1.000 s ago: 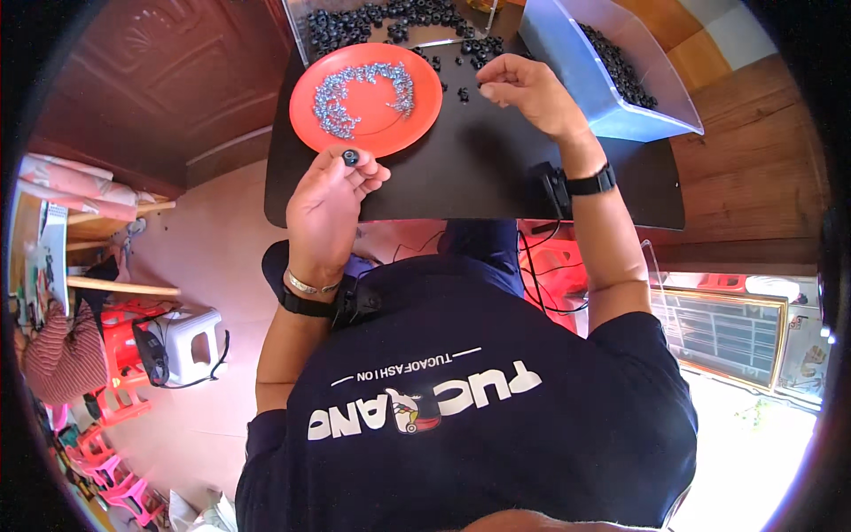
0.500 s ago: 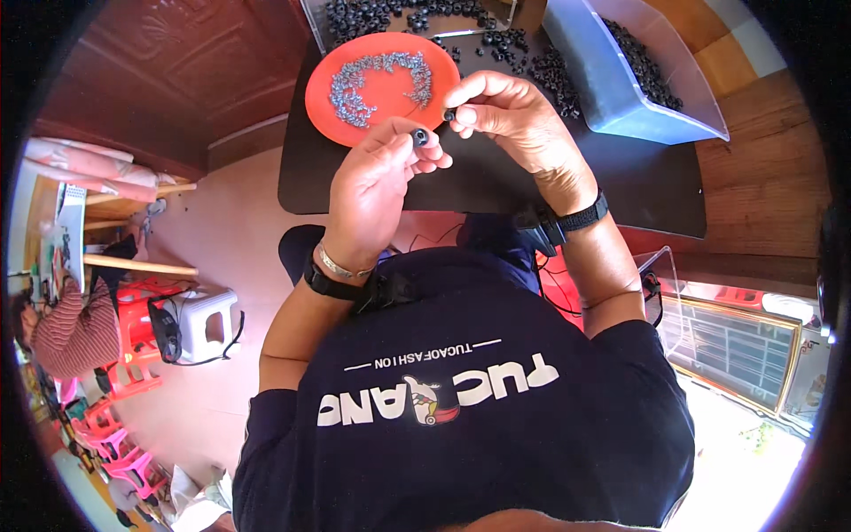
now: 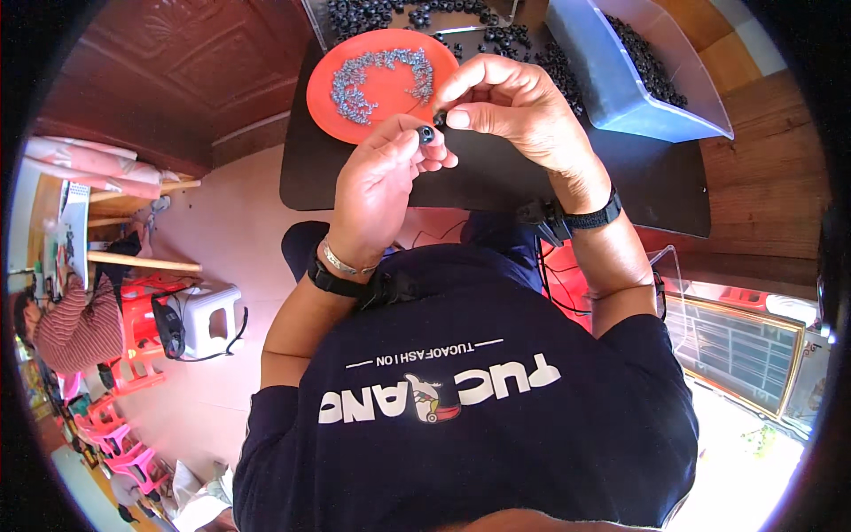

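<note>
Hands: left hand [image 3: 383,182] and right hand [image 3: 514,111] raised together above the near edge of the black table, fingertips meeting over its middle.
Left hand: fingers curled nearly closed, thumb and forefinger pinching a small black ring [image 3: 426,134]; palm faces the right hand.
Right hand: fingers bent close, thumb and forefinger tips pressed onto something tiny at the ring's far right side; too small to tell what it is.
Black table [image 3: 496,182]: dark flat top, spans the far middle of the scene; both hands hover over its near half.
Blue bin [image 3: 612,84]: far right on the table, tilted, open side up, filled with small black pieces [image 3: 651,62].
Orange plate [image 3: 390,106]: round, far left on the table, just beyond the left hand; carries a loose scatter of small grey metal parts [image 3: 377,75].
Clear tray [image 3: 408,13]: far edge of the table, between plate and bin, holding more black rings.
Loose rings [image 3: 532,53]: strewn on the table between the tray and the blue bin, just beyond the right hand.
Wrists: dark band and thin metal bracelet [image 3: 341,262] on the left wrist; dark watch strap [image 3: 589,215] on the right.
Small black ring, position: held in the air between both hands, near the plate's near right rim, not touching the table.
</note>
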`<control>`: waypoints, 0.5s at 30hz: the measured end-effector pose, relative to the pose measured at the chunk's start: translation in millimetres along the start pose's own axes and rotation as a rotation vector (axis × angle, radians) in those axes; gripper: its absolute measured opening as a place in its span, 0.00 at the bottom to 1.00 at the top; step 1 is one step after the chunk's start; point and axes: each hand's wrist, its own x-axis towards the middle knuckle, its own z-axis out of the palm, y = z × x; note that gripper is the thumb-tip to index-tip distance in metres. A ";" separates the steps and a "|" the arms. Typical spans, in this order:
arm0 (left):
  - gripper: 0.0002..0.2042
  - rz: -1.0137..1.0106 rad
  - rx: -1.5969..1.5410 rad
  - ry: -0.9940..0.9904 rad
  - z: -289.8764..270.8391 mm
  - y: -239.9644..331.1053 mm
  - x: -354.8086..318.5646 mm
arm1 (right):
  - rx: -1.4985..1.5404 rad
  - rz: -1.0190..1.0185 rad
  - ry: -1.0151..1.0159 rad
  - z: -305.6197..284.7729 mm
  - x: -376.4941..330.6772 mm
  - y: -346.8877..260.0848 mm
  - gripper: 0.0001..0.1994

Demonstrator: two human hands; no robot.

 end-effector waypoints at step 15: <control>0.13 0.005 -0.047 0.019 0.7 -0.2 -3.3 | -0.214 -0.009 -0.054 6.4 2.9 -11.9 0.08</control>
